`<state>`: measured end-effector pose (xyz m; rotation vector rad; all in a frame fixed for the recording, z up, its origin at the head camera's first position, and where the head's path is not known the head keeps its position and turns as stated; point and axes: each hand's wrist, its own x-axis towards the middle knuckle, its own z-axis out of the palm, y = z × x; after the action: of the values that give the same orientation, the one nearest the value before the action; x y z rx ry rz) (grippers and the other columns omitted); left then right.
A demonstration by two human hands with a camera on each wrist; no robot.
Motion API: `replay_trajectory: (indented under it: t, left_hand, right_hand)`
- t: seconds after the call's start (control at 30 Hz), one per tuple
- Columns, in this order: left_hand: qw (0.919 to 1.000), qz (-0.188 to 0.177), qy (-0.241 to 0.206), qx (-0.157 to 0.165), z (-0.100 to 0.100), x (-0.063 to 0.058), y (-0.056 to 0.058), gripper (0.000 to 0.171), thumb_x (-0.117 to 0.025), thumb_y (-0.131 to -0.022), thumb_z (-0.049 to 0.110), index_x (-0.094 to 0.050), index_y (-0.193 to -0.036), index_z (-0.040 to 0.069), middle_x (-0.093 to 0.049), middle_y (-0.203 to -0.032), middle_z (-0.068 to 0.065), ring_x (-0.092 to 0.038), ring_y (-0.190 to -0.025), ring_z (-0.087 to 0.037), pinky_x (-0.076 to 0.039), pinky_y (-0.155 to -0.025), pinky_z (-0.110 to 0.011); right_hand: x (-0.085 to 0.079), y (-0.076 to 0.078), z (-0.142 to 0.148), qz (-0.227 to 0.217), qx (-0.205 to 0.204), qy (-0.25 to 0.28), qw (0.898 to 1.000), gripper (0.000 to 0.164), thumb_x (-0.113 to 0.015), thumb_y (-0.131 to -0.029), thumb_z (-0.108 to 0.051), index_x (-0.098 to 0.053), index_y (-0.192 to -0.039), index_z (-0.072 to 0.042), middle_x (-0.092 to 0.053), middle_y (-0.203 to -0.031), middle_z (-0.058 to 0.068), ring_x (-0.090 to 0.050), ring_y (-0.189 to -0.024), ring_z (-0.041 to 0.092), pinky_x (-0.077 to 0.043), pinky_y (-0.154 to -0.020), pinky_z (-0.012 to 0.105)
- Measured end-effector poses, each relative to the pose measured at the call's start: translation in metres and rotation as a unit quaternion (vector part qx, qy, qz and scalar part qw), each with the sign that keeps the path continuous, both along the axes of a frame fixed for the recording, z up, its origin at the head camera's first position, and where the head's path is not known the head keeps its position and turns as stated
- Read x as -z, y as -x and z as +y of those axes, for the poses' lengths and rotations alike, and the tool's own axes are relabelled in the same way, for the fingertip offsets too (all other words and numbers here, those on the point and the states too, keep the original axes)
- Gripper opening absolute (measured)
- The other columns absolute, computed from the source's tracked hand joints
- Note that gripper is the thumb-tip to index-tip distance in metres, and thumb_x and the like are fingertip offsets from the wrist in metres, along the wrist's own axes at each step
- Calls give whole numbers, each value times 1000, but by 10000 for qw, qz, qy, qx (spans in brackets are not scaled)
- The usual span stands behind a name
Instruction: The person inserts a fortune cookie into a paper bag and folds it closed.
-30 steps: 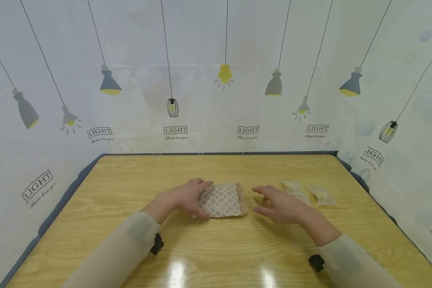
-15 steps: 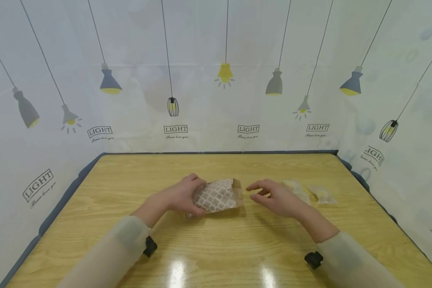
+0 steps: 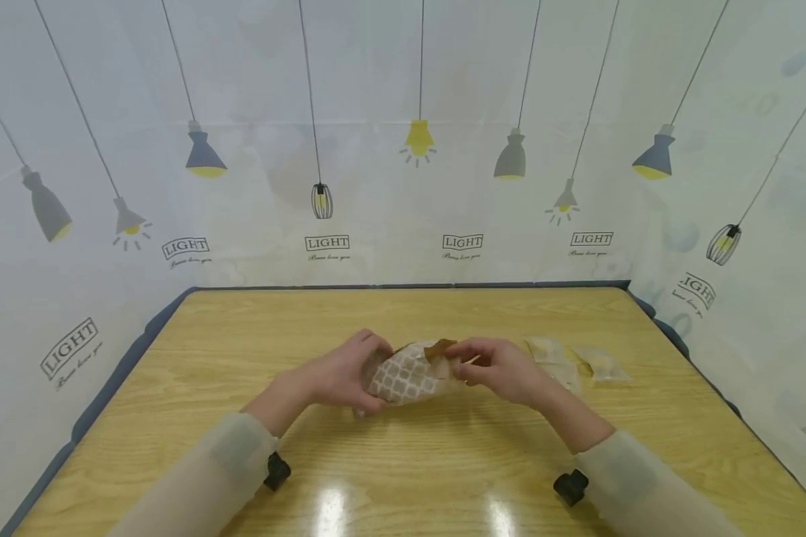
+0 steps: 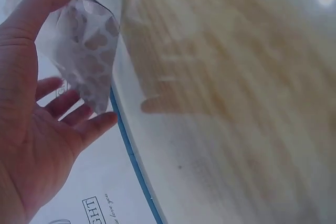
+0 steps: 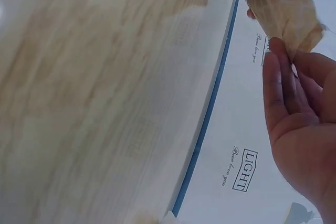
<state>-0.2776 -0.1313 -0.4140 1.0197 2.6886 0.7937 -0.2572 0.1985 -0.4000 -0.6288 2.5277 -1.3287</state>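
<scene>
A small paper bag (image 3: 404, 379) with a white lattice print on tan sits between both hands, bulging and tilted up over the table. My left hand (image 3: 345, 371) grips its left end, thumb at the near side and fingers round the far side. In the left wrist view, the thumb presses on the bag (image 4: 94, 51) above the spread fingers. At the bag's right end, its brown flap stands up, and my right hand (image 3: 507, 371) pinches the edge there. The right wrist view shows the fingertips and thumb (image 5: 312, 65) meeting on the corner of the bag.
Two small pale translucent packets lie on the wooden table (image 3: 403, 470) behind and right of my right hand: one packet (image 3: 544, 348) partly behind the hand, another packet (image 3: 601, 363) farther right. A printed curtain (image 3: 376, 209) with lamp drawings encloses the table's back and sides.
The bag, flat on the table a second ago, has been tilted up and bulges more. My right hand has moved left from beside the packets and has taken hold of the bag's right edge.
</scene>
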Motion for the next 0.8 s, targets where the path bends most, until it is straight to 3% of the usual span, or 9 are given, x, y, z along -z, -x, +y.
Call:
replay_trajectory:
  t: [0.13,0.23,0.5,0.7,0.8]
  left_hand:
    - [9998,-5,184,-73,6,2,-3,129,-102,-72,36,-26,-172,7,-36,-167,-21,-41,-152,-38,-42,-128,-57]
    - [9992,122,348,-143,12,1,-6,143,-104,-69,41,-14,-176,11,-24,-175,-21,-30,-161,-41,-39,-130,-58]
    - [9996,175,75,-188,16,-6,-11,124,-101,-70,21,-28,-170,10,-38,-156,-18,-46,-139,-34,-52,-119,-54]
    - [9999,49,-165,-19,11,-3,-9,110,-98,-72,19,-35,-162,12,-40,-151,-18,-52,-132,-31,-55,-115,-54]
    - [9996,-72,-285,9,9,-2,-8,107,-96,-72,18,-36,-161,11,-40,-150,-18,-54,-129,-31,-56,-114,-54]
  right_hand:
    - [-1,0,-6,118,204,182,9996,32,-70,-107,-15,-74,-139,-8,-74,-129,17,-77,-105,23,-67,-92,54]
    - [-3,0,-9,138,283,355,9989,31,-71,-107,-12,-74,-137,-7,-74,-127,18,-77,-104,23,-67,-92,55]
    - [-2,-2,-10,122,257,599,9978,33,-74,-105,-13,-74,-137,-4,-73,-126,19,-76,-94,18,-67,-86,54]
    - [-6,-3,-10,136,336,599,9975,34,-73,-105,-9,-74,-138,0,-79,-113,18,-76,-90,18,-68,-85,51]
    - [-10,-5,-10,112,345,603,9975,34,-72,-105,-8,-73,-138,0,-79,-121,20,-76,-92,19,-68,-86,50]
